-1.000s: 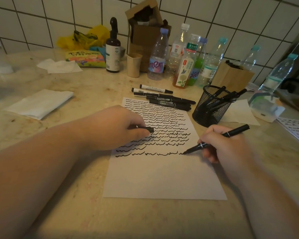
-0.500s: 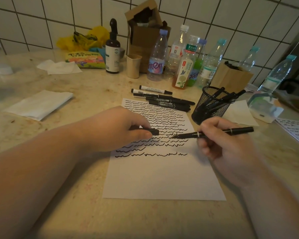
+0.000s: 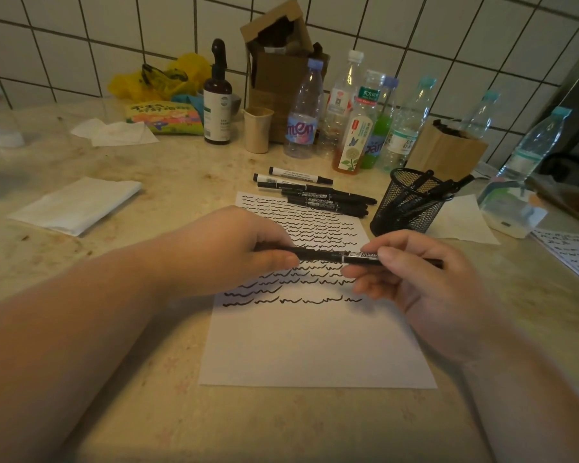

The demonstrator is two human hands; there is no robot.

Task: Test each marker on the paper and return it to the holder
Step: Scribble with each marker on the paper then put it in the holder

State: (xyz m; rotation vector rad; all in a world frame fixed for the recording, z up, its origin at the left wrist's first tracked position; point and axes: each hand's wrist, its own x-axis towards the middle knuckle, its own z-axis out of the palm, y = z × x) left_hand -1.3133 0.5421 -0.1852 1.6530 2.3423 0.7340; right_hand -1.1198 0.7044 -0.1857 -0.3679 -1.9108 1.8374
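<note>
A black marker [image 3: 335, 256] lies level in the air just above the white paper [image 3: 315, 342], which carries many wavy black lines on its upper half. My left hand [image 3: 234, 248] grips the marker's left end, where the cap sits. My right hand [image 3: 415, 279] pinches its barrel on the right. A black mesh holder [image 3: 406, 203] with several markers in it stands past the paper's upper right corner. Several more markers [image 3: 315, 193] lie side by side along the paper's top edge.
Plastic bottles [image 3: 355, 115], a brown spray bottle [image 3: 217, 95], a beige cup [image 3: 257, 129] and cardboard boxes [image 3: 278, 61] line the tiled back wall. Folded tissue [image 3: 77, 205] lies at the left. A second scribbled sheet [image 3: 572, 255] sits at the right edge.
My right hand lifted the marker off the paper and turned it level. The two hands came together, and the cap in my left hand now meets the marker's tip end.
</note>
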